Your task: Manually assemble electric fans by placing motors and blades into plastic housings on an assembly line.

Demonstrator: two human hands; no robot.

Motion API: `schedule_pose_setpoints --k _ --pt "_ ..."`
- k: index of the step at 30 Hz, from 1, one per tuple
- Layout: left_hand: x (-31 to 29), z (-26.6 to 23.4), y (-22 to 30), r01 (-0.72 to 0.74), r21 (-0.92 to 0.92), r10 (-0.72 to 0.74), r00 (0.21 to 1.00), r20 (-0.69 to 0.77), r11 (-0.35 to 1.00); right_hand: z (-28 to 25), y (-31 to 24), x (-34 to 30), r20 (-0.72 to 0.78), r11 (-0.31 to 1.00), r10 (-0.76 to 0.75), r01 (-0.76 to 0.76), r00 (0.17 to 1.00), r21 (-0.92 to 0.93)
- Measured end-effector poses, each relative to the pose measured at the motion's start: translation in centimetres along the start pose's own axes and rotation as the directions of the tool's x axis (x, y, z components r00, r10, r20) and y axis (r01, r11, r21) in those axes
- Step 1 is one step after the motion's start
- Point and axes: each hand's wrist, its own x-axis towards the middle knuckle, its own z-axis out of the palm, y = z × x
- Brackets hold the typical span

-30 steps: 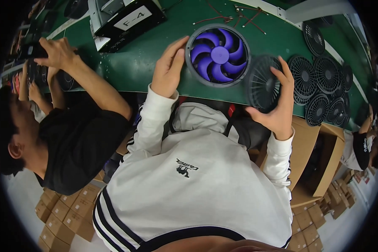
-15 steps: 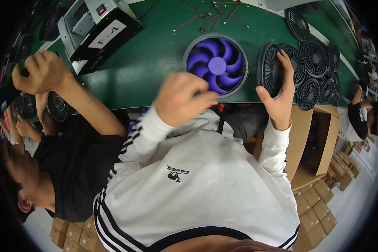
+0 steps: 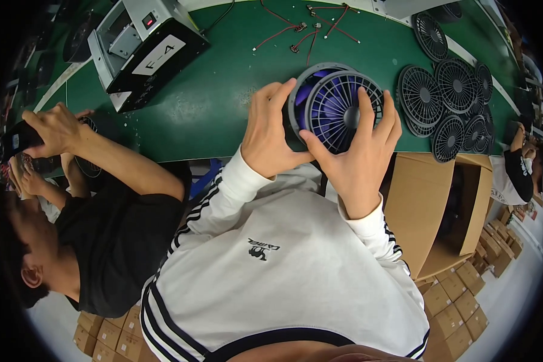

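Observation:
A fan with purple blades (image 3: pixel 303 94) sits in a round grey housing (image 3: pixel 327 66) near the front edge of the green table. Over it lies a round dark grille (image 3: pixel 329 111), off to the right and tilted, so a crescent of blades shows at its left. My right hand (image 3: pixel 361 160) grips the grille, thumb on its near left rim and fingers spread across its right side. Around the left rim of the housing curls my left hand (image 3: pixel 266 130), thumb toward the near side. The housing's lower and right parts are hidden by the grille and my hands.
Several dark grilles (image 3: pixel 425 96) lie piled on the right of the table. Red-and-black wire leads (image 3: pixel 300 28) are scattered at the back. A black-and-silver machine (image 3: pixel 163 60) stands back left. A co-worker's hand (image 3: pixel 57 130) is at left; an open cardboard box (image 3: pixel 419 199) stands below right.
My right hand has carried the grille leftward from beside the pile onto the fan. The left hand has moved from in front of the fan to its left rim.

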Motion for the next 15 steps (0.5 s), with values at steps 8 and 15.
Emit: schedule_pose_setpoints --k 8,15 --pt "1.2 2.7 -1.0 -0.113 -0.17 0.102 0.992 -0.074 0.979 1.5 -0.9 0.4 -0.079 1.0 -0.016 0.015 0.997 -0.007" --pt "1.2 2.6 -0.9 -0.122 -0.241 0.107 0.992 -0.073 0.963 2.2 -0.1 0.3 -0.125 0.999 0.022 -0.028 0.992 -0.044"
